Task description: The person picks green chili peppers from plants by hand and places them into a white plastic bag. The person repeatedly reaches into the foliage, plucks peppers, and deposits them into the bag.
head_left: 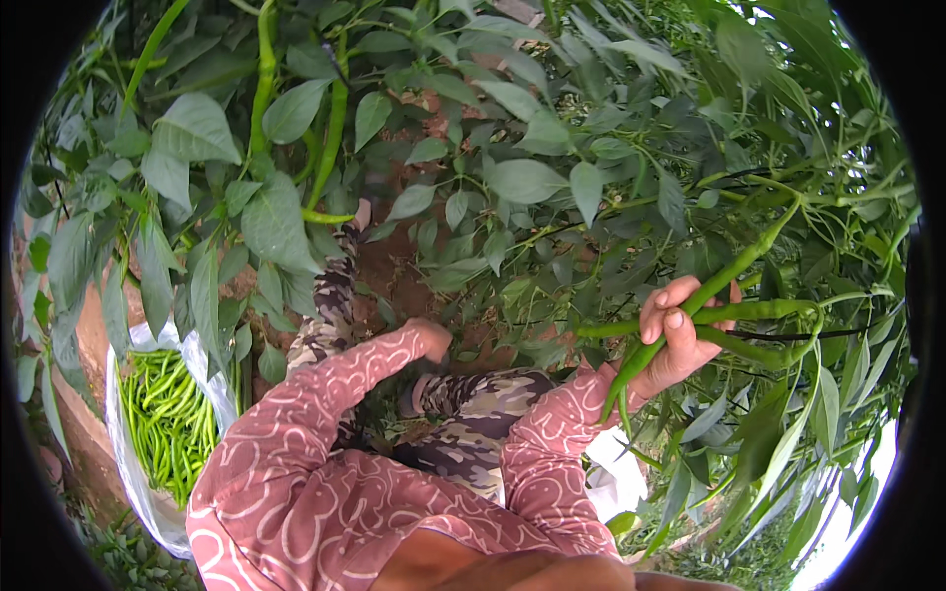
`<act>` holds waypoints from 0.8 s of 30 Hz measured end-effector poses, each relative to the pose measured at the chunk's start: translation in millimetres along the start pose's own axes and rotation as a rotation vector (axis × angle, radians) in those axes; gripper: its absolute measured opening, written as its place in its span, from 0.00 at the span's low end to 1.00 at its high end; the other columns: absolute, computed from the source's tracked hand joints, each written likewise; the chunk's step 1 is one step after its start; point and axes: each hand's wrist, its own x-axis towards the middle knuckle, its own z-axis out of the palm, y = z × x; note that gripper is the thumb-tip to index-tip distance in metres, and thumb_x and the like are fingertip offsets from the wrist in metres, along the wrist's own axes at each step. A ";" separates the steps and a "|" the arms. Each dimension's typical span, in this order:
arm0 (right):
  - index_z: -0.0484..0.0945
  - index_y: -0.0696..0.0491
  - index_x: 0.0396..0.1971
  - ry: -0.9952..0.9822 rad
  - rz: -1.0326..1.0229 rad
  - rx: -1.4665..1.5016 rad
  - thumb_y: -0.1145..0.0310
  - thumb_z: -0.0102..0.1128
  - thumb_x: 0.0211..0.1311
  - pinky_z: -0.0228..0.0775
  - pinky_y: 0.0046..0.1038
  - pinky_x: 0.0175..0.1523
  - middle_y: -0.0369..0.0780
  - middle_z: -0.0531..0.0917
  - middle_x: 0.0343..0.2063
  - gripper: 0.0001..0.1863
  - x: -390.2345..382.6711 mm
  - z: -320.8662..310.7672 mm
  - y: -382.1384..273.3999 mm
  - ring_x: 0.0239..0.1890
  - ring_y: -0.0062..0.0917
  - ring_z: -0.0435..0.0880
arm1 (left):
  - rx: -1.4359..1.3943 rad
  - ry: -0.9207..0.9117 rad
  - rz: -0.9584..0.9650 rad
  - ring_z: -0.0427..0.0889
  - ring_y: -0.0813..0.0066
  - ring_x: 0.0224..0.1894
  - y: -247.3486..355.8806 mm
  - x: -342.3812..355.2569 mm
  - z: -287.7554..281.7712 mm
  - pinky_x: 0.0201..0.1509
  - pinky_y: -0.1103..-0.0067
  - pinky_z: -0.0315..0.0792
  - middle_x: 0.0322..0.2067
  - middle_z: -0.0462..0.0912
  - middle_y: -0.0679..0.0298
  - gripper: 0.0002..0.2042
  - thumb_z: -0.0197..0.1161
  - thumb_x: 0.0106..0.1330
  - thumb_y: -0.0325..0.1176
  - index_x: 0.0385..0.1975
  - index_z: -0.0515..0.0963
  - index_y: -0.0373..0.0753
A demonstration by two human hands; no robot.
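Long green chili peppers (734, 261) hang from a plant on the right, and my right hand (680, 330) has its fingers closed round several of them, some still joined to their stems. My left hand (430, 337) is near the middle, over my bent legs in camouflage trousers (458, 433), with its fingers curled downward and too blurred to make out fully. More long peppers (263, 89) hang among the leaves at the upper left.
A clear plastic bag (138, 463) full of green peppers (168, 414) stands at my left. A white sack (616, 478) lies behind my right forearm. Dense pepper foliage (527, 182) surrounds me over brown soil (389, 281). A dark line (847, 333) crosses the right-hand plants.
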 end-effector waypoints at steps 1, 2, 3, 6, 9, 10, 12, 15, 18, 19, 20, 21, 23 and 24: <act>0.55 0.58 0.59 0.026 -0.019 -0.019 0.83 0.60 0.46 0.62 0.19 0.14 0.52 0.74 0.22 0.38 -0.7 -2.2 -2.2 0.09 0.22 0.67 | 0.081 -0.117 0.126 0.78 0.54 0.46 5.7 -17.2 -9.9 0.48 0.64 0.72 0.42 0.80 0.54 0.23 0.62 0.53 0.42 0.48 0.74 0.39; 0.55 0.58 0.59 0.054 -0.033 -0.039 0.83 0.60 0.45 0.62 0.20 0.14 0.51 0.74 0.22 0.38 -1.6 -4.3 -3.8 0.09 0.22 0.67 | -0.054 0.107 0.119 0.78 0.53 0.45 18.0 -31.2 -24.7 0.47 0.63 0.71 0.39 0.80 0.53 0.22 0.62 0.53 0.43 0.46 0.74 0.38; 0.55 0.58 0.59 0.073 -0.028 -0.047 0.83 0.60 0.45 0.62 0.20 0.14 0.51 0.74 0.22 0.38 -2.3 -5.7 -5.6 0.10 0.22 0.67 | -0.291 0.360 0.231 0.79 0.56 0.39 28.2 -43.8 -47.4 0.42 0.66 0.72 0.33 0.79 0.52 0.17 0.61 0.56 0.41 0.40 0.74 0.35; 0.55 0.59 0.58 0.101 0.001 -0.063 0.83 0.60 0.45 0.63 0.21 0.15 0.50 0.75 0.22 0.37 -2.5 -6.1 -9.5 0.10 0.23 0.68 | -0.968 0.925 0.542 0.70 0.84 0.23 64.9 -69.7 -134.7 0.29 0.83 0.67 0.24 0.73 0.69 0.13 0.60 0.62 0.39 0.34 0.71 0.35; 0.57 0.60 0.57 0.100 0.007 -0.070 0.83 0.60 0.45 0.64 0.21 0.17 0.50 0.75 0.22 0.35 -2.1 -3.0 -12.8 0.12 0.23 0.69 | -0.868 1.094 0.458 0.69 0.81 0.24 88.0 -81.5 -211.2 0.29 0.81 0.66 0.25 0.72 0.67 0.22 0.61 0.60 0.49 0.40 0.72 0.33; 0.58 0.60 0.56 0.102 0.031 -0.075 0.84 0.60 0.45 0.64 0.20 0.17 0.50 0.75 0.22 0.35 -1.2 -1.9 -14.3 0.12 0.23 0.69 | -1.087 0.914 0.670 0.69 0.80 0.24 94.2 -79.6 -231.4 0.28 0.82 0.66 0.26 0.73 0.66 0.23 0.60 0.61 0.50 0.42 0.72 0.34; 0.58 0.60 0.56 0.080 0.011 -0.091 0.84 0.60 0.44 0.64 0.20 0.18 0.49 0.75 0.22 0.35 -0.6 0.6 -16.1 0.12 0.23 0.69 | -1.332 0.617 0.594 0.68 0.83 0.21 102.2 -75.7 -246.9 0.24 0.85 0.64 0.25 0.74 0.67 0.16 0.59 0.64 0.43 0.39 0.72 0.35; 0.58 0.61 0.55 0.111 0.045 -0.081 0.84 0.59 0.44 0.64 0.20 0.18 0.49 0.75 0.22 0.34 0.1 2.5 -17.1 0.12 0.22 0.69 | -1.579 0.482 0.599 0.67 0.86 0.19 105.5 -56.7 -245.8 0.20 0.87 0.62 0.24 0.75 0.67 0.10 0.56 0.65 0.37 0.35 0.71 0.35; 0.59 0.62 0.54 0.140 0.024 -0.076 0.84 0.59 0.44 0.64 0.20 0.18 0.48 0.76 0.22 0.33 -0.9 0.4 -16.0 0.12 0.22 0.69 | -1.903 0.379 0.637 0.70 0.85 0.19 98.3 -31.8 -231.3 0.19 0.86 0.67 0.22 0.76 0.65 0.08 0.54 0.66 0.34 0.31 0.72 0.35; 0.59 0.62 0.54 0.123 0.019 -0.074 0.84 0.59 0.44 0.64 0.20 0.18 0.48 0.76 0.22 0.33 -1.4 -1.9 -15.9 0.12 0.22 0.69 | -1.972 0.385 0.573 0.69 0.82 0.18 92.3 -25.6 -223.6 0.22 0.84 0.67 0.26 0.76 0.62 0.06 0.52 0.67 0.30 0.34 0.70 0.34; 0.59 0.63 0.55 0.103 0.007 -0.071 0.84 0.59 0.44 0.64 0.19 0.18 0.48 0.76 0.23 0.33 -1.9 -4.2 -16.0 0.12 0.22 0.70 | -1.951 0.522 0.519 0.72 0.80 0.20 86.6 -21.5 -213.1 0.22 0.83 0.70 0.27 0.77 0.61 0.06 0.50 0.67 0.29 0.36 0.68 0.33; 0.59 0.63 0.55 0.107 -0.001 -0.070 0.84 0.59 0.44 0.64 0.19 0.17 0.48 0.76 0.23 0.33 -1.9 -6.8 -15.7 0.12 0.22 0.70 | -1.912 0.669 0.502 0.75 0.79 0.21 81.7 -20.0 -197.8 0.22 0.82 0.73 0.28 0.77 0.60 0.06 0.48 0.68 0.29 0.38 0.65 0.33; 0.58 0.62 0.55 0.117 -0.018 -0.063 0.84 0.59 0.44 0.64 0.19 0.17 0.48 0.76 0.23 0.34 -2.2 -11.8 -16.8 0.12 0.22 0.70 | -1.797 1.116 0.679 0.75 0.77 0.22 76.0 -25.2 -154.4 0.22 0.81 0.72 0.30 0.77 0.57 0.07 0.44 0.69 0.30 0.39 0.63 0.32; 0.58 0.62 0.55 0.136 -0.027 -0.062 0.84 0.59 0.44 0.64 0.19 0.17 0.48 0.76 0.23 0.34 -2.3 -14.5 -17.0 0.12 0.22 0.70 | -1.430 1.155 0.420 0.74 0.78 0.23 61.6 -37.0 -129.6 0.24 0.82 0.69 0.32 0.77 0.59 0.07 0.45 0.69 0.30 0.40 0.63 0.32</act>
